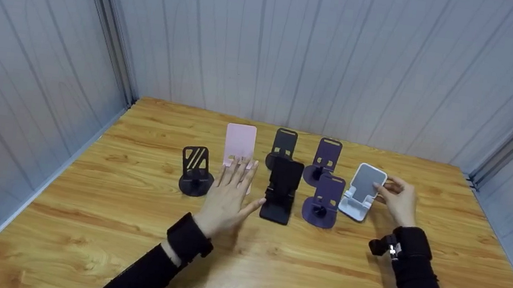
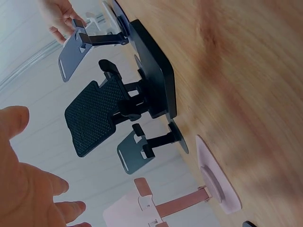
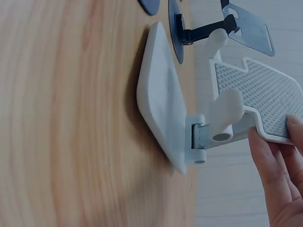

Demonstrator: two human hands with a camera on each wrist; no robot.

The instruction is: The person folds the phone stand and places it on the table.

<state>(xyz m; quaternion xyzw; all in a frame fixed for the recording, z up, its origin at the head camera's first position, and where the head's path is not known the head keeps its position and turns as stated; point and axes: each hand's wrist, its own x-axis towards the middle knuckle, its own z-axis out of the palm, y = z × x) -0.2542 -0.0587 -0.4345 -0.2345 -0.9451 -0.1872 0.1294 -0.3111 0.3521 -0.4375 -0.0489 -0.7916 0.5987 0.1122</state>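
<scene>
At the right of the row, my right hand (image 1: 400, 200) pinches the upper edge of a white phone stand (image 1: 364, 185) with a grey pad. In the right wrist view the thumb lies on the textured pad and the fingers are behind it; whether the base (image 3: 163, 94) fully touches the table, I cannot tell. My left hand (image 1: 227, 199) has its fingers spread and holds nothing. It covers the lower part of a pink phone stand (image 1: 240, 138) in the head view. A black phone stand (image 1: 285, 175) stands just right of the left thumb.
A round-based black stand (image 1: 196, 183) with slanted slots is left of the left hand. Behind the middle are a dark grey stand (image 1: 285, 142) and a purple stand (image 1: 328, 152). Another purple stand (image 1: 328, 193) sits beside the white one. Panelled walls (image 1: 275, 42) enclose the wooden table (image 1: 269, 274).
</scene>
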